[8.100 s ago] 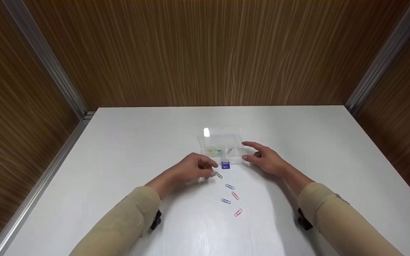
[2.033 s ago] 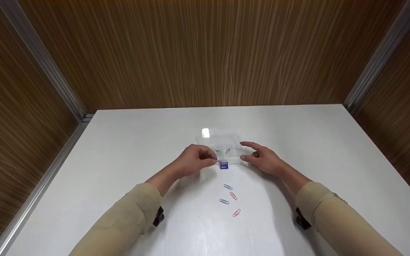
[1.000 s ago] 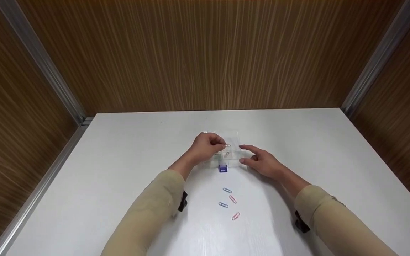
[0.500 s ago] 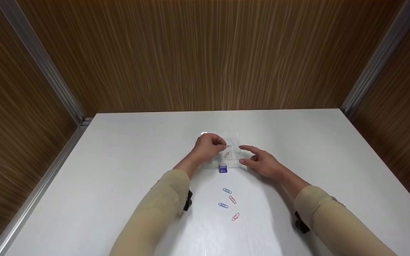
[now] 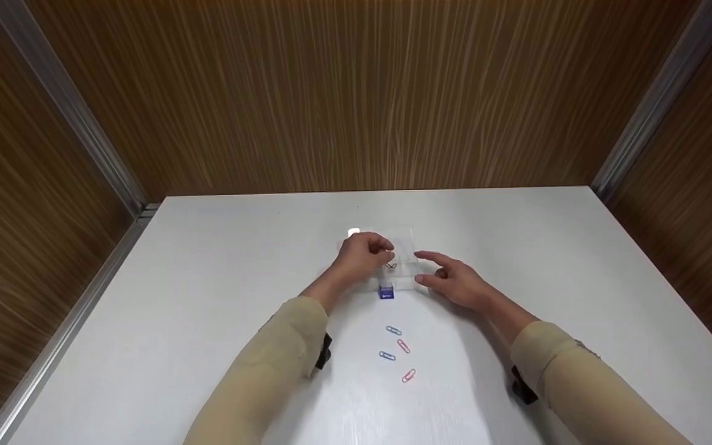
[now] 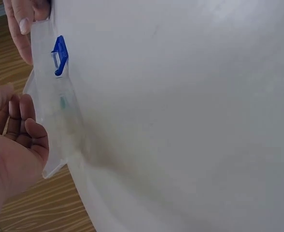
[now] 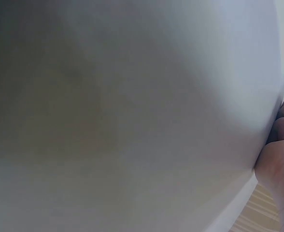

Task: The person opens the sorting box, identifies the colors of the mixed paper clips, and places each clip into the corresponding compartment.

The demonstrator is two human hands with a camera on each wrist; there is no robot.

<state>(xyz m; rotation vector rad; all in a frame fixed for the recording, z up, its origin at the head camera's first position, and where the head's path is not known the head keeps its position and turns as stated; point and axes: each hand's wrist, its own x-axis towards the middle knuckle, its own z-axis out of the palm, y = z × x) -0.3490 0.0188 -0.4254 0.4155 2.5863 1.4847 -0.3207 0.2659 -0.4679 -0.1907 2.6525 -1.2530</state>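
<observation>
In the head view I am seeing the left hand [image 5: 361,254] hovering over a clear, rectangular plastic compartment box [image 5: 406,283], thumb and index finger nearly meeting; I cannot tell whether anything is sitting between them. Just below those fingertips, small wire paper clips [image 5: 391,266] are lying inside. The right hand [image 5: 457,283] is holding its thumb and index finger well apart at the box's right side, grasping nothing loose. A dark-blue plastic latch [image 5: 387,292] is sitting in front of the left fingers. Farther toward me, two blue wire paper clips [image 5: 394,330] and two pinkish-red wire paper clips [image 5: 403,346] are lying on the white table [image 5: 238,247].

In the left wrist view, the left fingers are curling beside the box.

In the right wrist view, I am getting only bent right fingers at the edge.
</observation>
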